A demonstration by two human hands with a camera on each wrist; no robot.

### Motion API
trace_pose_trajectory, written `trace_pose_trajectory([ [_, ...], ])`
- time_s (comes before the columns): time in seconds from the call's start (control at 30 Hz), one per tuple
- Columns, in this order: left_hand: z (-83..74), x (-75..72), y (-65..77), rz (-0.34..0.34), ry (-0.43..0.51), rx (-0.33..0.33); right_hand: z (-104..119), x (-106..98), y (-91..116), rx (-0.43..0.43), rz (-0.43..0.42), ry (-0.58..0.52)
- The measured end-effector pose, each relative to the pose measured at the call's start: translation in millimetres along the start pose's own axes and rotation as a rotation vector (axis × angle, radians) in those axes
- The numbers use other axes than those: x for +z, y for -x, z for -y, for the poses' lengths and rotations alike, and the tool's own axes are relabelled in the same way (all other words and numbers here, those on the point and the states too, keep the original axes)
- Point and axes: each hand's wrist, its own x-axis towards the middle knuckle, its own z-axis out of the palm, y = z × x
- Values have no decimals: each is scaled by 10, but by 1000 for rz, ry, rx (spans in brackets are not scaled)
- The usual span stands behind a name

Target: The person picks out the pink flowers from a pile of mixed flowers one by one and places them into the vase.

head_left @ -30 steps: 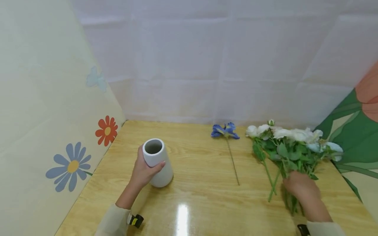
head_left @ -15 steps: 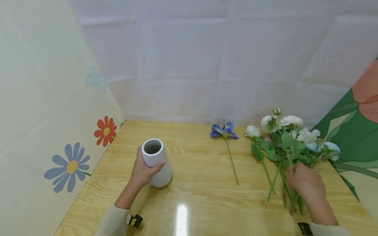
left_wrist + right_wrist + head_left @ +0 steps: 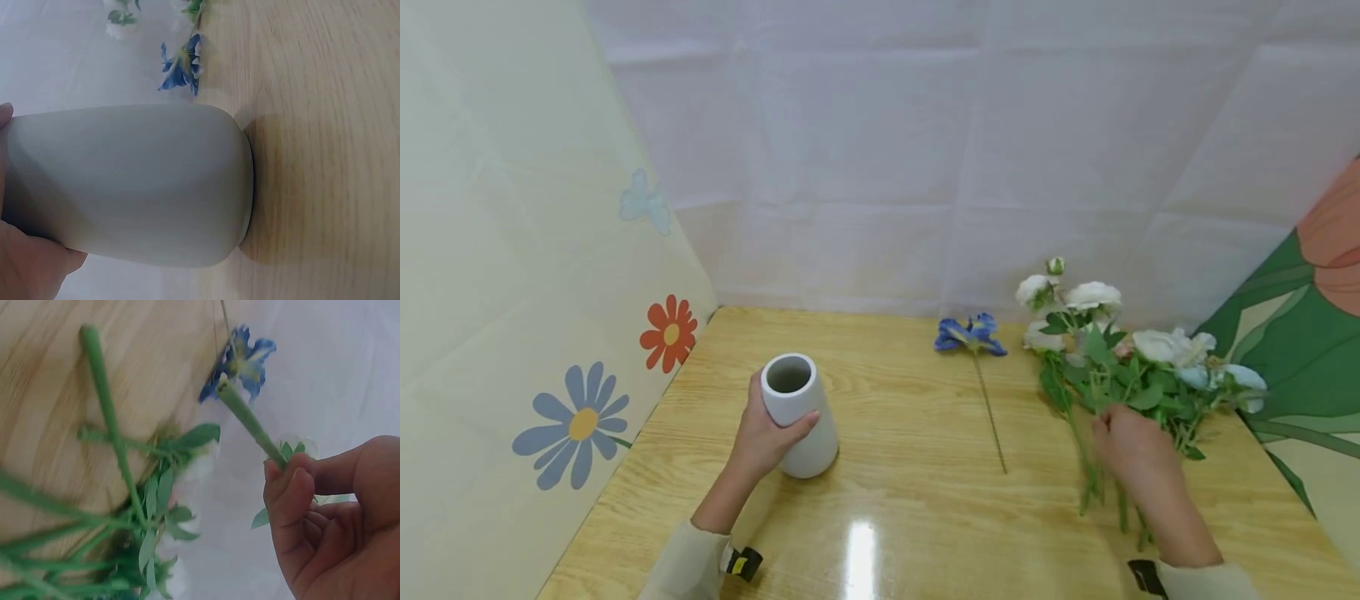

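Note:
My left hand grips a white vase around its upper part, thumb across the front. The vase stands upright on the table, its mouth showing a grey inside. On the right, my right hand pinches the green stem of a white flower between thumb and fingers. In the head view that flower rises above the pile, a white bud beside it. Under and beside the hand lies a heap of white and pale blue flowers with green leaves, their stems pointing toward me.
A single blue flower on a thin stem lies between the vase and the heap. The wood table meets a white cloth backdrop behind and printed floral panels at both sides.
My right hand has lifted a white-flowered stem out of the heap and moved it left. My left hand and the vase have stayed in place.

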Motion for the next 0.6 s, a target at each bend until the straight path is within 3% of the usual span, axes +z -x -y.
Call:
trace_pose_trajectory([
  [0.23, 8, 4, 10, 0, 12, 4, 338, 219, -87, -61, 42, -33],
  [0.6, 7, -14, 7, -2, 8, -5, 785, 523, -267, -162, 4, -54],
])
